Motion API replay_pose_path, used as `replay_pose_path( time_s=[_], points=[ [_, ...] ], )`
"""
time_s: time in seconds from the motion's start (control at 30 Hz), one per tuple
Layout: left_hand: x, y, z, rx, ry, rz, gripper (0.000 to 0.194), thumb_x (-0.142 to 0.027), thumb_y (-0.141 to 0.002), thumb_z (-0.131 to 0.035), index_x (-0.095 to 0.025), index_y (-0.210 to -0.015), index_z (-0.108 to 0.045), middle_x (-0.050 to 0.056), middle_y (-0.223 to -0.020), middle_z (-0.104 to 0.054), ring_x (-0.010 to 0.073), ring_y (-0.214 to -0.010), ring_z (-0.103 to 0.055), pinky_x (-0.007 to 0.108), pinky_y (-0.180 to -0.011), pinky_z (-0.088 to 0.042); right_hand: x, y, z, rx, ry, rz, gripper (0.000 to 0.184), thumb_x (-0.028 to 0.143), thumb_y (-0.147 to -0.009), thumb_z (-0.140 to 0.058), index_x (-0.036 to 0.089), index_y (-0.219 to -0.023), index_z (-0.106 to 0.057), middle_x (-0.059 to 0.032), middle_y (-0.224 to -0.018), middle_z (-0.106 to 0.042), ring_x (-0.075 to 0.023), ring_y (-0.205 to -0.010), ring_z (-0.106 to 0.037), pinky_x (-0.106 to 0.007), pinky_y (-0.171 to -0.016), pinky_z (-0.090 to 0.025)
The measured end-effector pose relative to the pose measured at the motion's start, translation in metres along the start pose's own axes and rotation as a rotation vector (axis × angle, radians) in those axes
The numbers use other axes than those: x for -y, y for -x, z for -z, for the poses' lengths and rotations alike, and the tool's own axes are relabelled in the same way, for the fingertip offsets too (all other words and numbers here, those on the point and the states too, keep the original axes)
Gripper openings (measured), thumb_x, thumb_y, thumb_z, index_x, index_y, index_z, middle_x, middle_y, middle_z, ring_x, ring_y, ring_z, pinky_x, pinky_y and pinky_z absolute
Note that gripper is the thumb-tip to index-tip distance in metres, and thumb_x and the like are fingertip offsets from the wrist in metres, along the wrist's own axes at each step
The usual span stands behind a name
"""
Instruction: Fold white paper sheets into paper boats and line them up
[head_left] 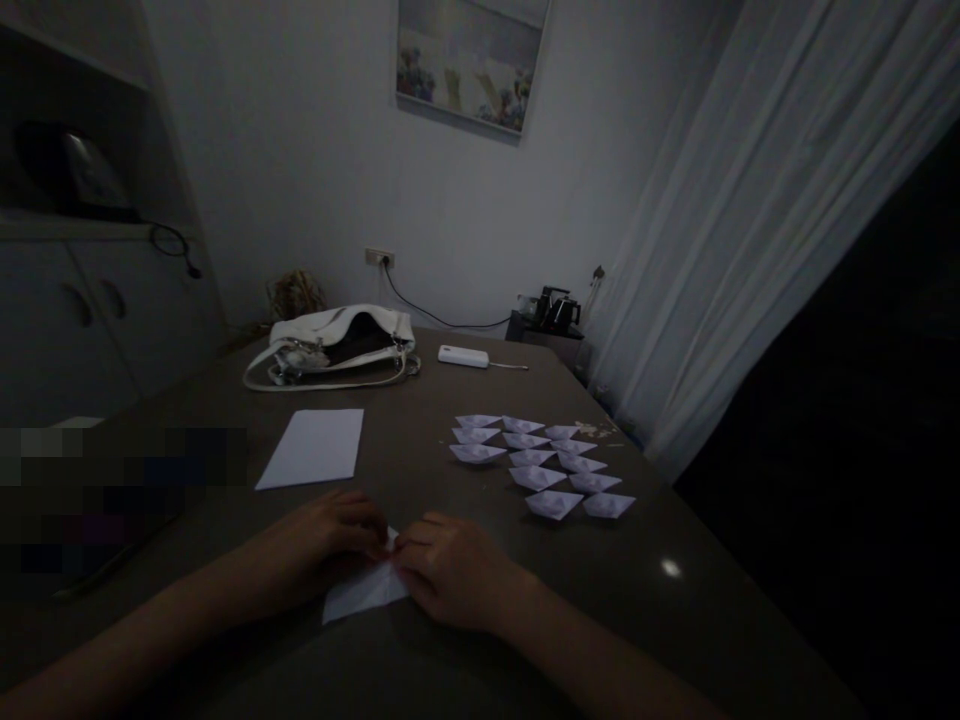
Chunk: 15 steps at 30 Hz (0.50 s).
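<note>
A partly folded sheet of white paper (365, 592) lies on the dark table in front of me, with creases running across it. My left hand (335, 535) pinches its upper edge from the left. Fingers of my right hand (448, 567) are closed on the same paper from the right, close to the left fingertips. Both hands cover part of the folds. Beyond them on the right, several folded paper boats (532, 458) stand in rows. A stack of flat white paper (315, 447) rests to the left, past my left hand.
Toward the table's far end are a white handbag (337, 345) and a white power bank (463, 356) with a short cable. Small scraps (592, 430) lie beside the boats near the right edge. A sheer curtain (720, 200) hangs on the right.
</note>
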<state>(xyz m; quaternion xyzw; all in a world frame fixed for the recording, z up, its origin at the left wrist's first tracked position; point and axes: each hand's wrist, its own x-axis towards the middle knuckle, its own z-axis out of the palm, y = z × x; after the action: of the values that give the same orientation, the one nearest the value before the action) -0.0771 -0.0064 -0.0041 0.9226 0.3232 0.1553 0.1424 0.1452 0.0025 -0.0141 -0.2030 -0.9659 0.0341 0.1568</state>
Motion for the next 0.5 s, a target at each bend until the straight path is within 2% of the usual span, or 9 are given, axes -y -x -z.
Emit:
replay_pose_path(
  time_s=[0.13,0.23,0.33,0.5],
  points=[
    [-0.008,-0.001,0.003,0.022,-0.004,0.026,0.021,-0.018,-0.091,-0.046,-0.024,-0.095,-0.065,0.004,-0.098,-0.063,0.0171,-0.089,-0.057,0.027,-0.075,-0.041,-0.011,-0.004,-0.006,-0.069,-0.220,-0.057,0.014,0.016,-0.082,-0.055,0.014,-0.089,-0.067,-0.0047,-0.087,-0.068,-0.0136,-0.079,-0.057,-0.023,-0.074,-0.041],
    [-0.013,-0.003,0.004,0.007,-0.007,0.032,0.017,-0.020,-0.090,-0.049,-0.023,-0.093,-0.065,0.004,-0.098,-0.063,0.0169,-0.089,-0.056,0.027,-0.075,-0.040,-0.018,-0.010,-0.011,-0.103,-0.301,-0.140,0.012,0.016,-0.083,-0.056,0.013,-0.085,-0.068,-0.0042,-0.081,-0.067,-0.0122,-0.074,-0.058,-0.022,-0.069,-0.041],
    [-0.014,-0.003,0.002,-0.001,-0.031,0.045,0.014,-0.019,-0.088,-0.052,-0.024,-0.090,-0.065,0.002,-0.094,-0.062,0.0163,-0.087,-0.056,0.026,-0.074,-0.039,-0.020,-0.015,-0.014,-0.125,-0.255,-0.201,0.011,0.018,-0.083,-0.059,0.013,-0.086,-0.068,-0.0044,-0.079,-0.065,-0.0129,-0.074,-0.057,-0.022,-0.068,-0.040],
    [-0.011,-0.002,-0.001,0.005,-0.065,0.074,0.012,-0.021,-0.087,-0.053,-0.025,-0.086,-0.065,0.002,-0.092,-0.060,0.0165,-0.085,-0.055,0.026,-0.072,-0.038,-0.015,-0.016,-0.012,-0.065,-0.120,-0.145,0.017,0.020,-0.087,-0.054,0.018,-0.094,-0.068,-0.0047,-0.089,-0.063,-0.0146,-0.084,-0.054,-0.024,-0.072,-0.039]
  ],
)
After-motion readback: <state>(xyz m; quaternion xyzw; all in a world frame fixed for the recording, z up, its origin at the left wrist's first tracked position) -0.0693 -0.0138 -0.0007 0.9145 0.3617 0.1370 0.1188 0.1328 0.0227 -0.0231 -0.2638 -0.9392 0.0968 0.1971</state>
